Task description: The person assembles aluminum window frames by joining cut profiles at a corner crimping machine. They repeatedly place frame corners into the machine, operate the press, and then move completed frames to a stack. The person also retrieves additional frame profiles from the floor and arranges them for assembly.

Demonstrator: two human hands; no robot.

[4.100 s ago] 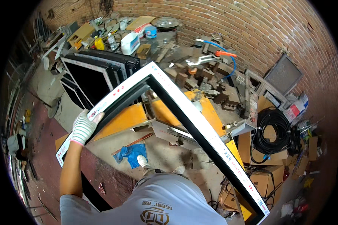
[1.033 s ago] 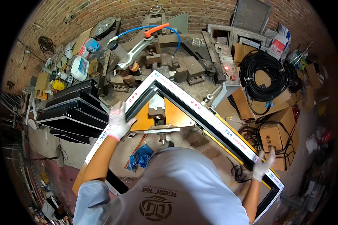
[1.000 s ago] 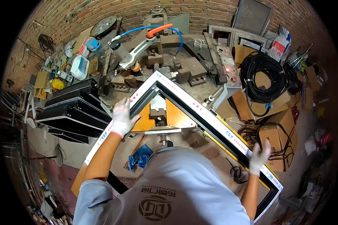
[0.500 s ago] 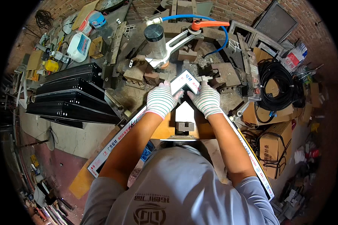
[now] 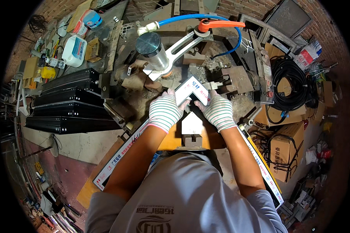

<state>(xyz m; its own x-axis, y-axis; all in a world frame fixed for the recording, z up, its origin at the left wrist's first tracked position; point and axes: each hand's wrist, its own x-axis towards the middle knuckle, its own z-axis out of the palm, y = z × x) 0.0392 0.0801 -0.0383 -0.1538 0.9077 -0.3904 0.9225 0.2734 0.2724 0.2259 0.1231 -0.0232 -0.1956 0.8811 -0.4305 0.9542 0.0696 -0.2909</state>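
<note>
Left hand (image 5: pixel 165 110): striped knit glove; closed about the left leg of the frame near its corner, thumb at the inner edge.

Right hand (image 5: pixel 217 110): matching glove; closed about the right leg, thumb likewise inward.

White-faced frame (image 5: pixel 192 88): corner between and just beyond both hands, pointing away from the body; legs run back beneath the forearms, one to each side. Seating underneath hidden.

Pale pointed block (image 5: pixel 192 123): nearer the body than the hands, centred between the wrists, point toward the frame's inner corner.

Dark metal block (image 5: pixel 237 79): just beyond and right of the right hand.

Brown metal block (image 5: pixel 135 80): beyond and left of the left hand.

Metal cylinder (image 5: pixel 153 48): above and beyond the left hand, on a slotted arm with an orange handle (image 5: pixel 221 24); blue hose (image 5: pixel 190 18) arching beyond both hands.

Black profiles (image 5: pixel 74 103): stacked well to the left of the left hand.

Black cable coil (image 5: pixel 278 91): well to the right of the right hand.

Step in hand, as judged: setting the corner among the blocks. Next move, as judged: calls for even pressure from both hands, the corner squared to the blocks, fingertips clear of them.
</note>
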